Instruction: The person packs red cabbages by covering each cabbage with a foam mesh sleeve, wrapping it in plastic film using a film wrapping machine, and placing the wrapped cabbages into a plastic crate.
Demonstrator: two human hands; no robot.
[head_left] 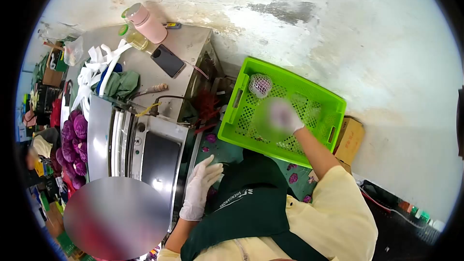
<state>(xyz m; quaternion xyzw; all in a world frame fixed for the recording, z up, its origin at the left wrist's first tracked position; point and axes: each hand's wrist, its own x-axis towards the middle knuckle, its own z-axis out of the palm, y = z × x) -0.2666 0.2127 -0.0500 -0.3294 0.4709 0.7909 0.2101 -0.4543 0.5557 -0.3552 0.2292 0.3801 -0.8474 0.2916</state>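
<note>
My left hand (203,179) wears a white glove, its fingers spread and holding nothing, beside the dark green apron (251,188). Over the inside of the green plastic crate (297,158) is my right hand (284,116), also gloved. It is smeared by blur, so its fingers and anything in them cannot be made out. A round purplish object in a white net (260,85) lies in the crate's upper left corner, apart from my right hand.
Left of me stands a metal counter (186,43) with a phone (167,61), a pink bottle (149,25) and white straps. Purple bundles (75,137) lie farther left, near a blurred shape. A cardboard box (350,140) sits right of the crate, against the wall.
</note>
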